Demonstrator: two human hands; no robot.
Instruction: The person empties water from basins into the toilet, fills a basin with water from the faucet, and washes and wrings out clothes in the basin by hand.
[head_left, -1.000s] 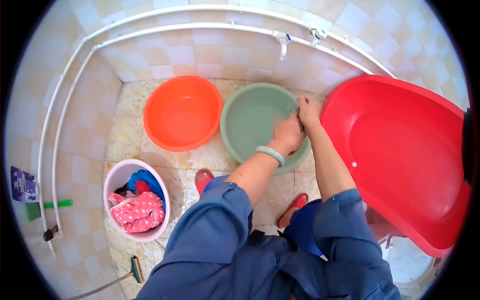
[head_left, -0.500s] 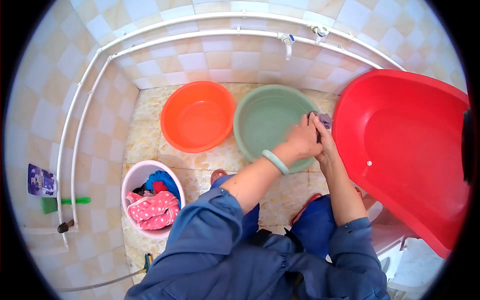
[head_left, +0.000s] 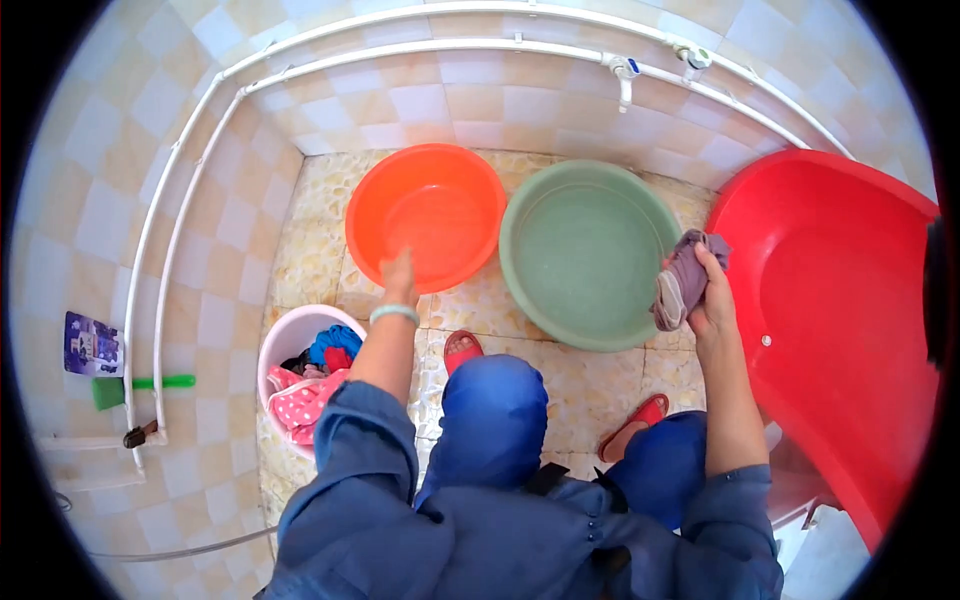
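Observation:
My right hand (head_left: 712, 300) is closed round a bunched mauve cloth (head_left: 684, 278) that has a paler strip on it. Hand and cloth are over the right rim of a green basin (head_left: 520, 215), on the side toward the red tub. Stretched forward, my left hand (head_left: 398, 274) overlaps the front rim of an orange basin (head_left: 362, 215); its fingers are smeared by motion. A pale green bangle (head_left: 394, 314) circles the left wrist. Below and left of that hand stands a pink-white bucket (head_left: 270, 352) with a pink polka-dot cloth (head_left: 300, 405) and a blue cloth (head_left: 332, 342) inside.
A large red tub (head_left: 830, 270) fills the right side. White pipes (head_left: 450, 48) with a tap (head_left: 624, 80) run along the tiled wall. A green brush (head_left: 110, 392) hangs at left. My feet in red slippers (head_left: 640, 420) stand on the tiled floor (head_left: 570, 400).
My hands were together on the cloth at the green basin's right rim. The left let go and moved left to the orange basin; the right kept the cloth. The view has shifted slightly.

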